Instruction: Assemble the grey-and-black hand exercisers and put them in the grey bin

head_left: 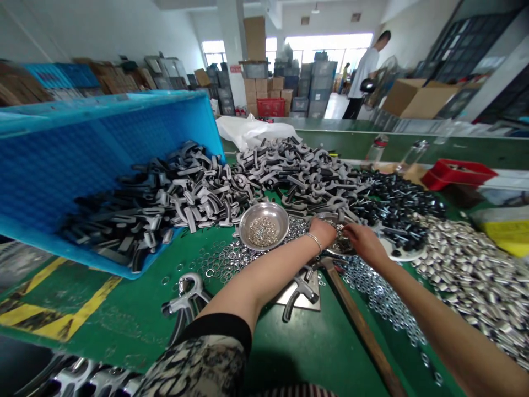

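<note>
My left hand (324,234) reaches over the right-hand metal bowl (344,252), which holds small metal parts. Its fingers look closed, and what they hold is hidden. At the same bowl's right side, the fingers of my right hand (364,240) are pinched together; any part between them is too small to make out. Just below, a partly assembled hand grip exerciser (305,289) lies on a metal plate (303,304). A hammer (357,317) with a wooden handle rests to its right. Another hand grip exerciser (185,298), with a spring, is left of my left forearm.
A blue crate (165,118) lies tipped, grey-black handles (206,193) spilling from it. Another bowl (264,209) holds small parts. Around the bowls are rings (223,256), nuts (380,298), black knobs (397,201) and metal cylinders (463,270). A person (363,74) stands beyond the table.
</note>
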A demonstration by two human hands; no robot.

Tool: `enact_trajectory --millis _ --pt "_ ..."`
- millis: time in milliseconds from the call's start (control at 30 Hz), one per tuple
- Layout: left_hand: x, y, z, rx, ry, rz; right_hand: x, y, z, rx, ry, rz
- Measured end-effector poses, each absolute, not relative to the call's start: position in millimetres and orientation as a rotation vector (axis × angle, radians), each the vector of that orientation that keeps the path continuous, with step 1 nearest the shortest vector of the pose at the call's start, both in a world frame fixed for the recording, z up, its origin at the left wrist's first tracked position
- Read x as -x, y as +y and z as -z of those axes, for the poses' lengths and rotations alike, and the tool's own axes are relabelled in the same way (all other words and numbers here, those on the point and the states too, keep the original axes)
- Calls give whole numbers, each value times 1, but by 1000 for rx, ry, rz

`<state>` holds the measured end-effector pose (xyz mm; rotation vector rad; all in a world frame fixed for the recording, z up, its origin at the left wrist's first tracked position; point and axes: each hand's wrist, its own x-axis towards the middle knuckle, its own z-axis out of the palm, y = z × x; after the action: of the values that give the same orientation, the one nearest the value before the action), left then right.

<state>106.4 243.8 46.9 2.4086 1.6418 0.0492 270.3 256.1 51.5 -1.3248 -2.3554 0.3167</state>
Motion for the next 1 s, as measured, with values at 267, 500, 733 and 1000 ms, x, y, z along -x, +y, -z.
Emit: enact_trajectory --millis 267,500,733,1000 --pt "-110 233 -70 -2305 1727 107 -267 167 -65 1138 -2379 -644" --pt "-70 197 -84 -2363 1588 -555 -236 127 -30 1190 -2465 -907" --pt "0 92 -43 -1243 1294 -1190 -225 144 -32 1243 -2698 -618" --pt "5 48 -28 -1294 1447 -1118 -202 142 -49 1164 -3034 -205"
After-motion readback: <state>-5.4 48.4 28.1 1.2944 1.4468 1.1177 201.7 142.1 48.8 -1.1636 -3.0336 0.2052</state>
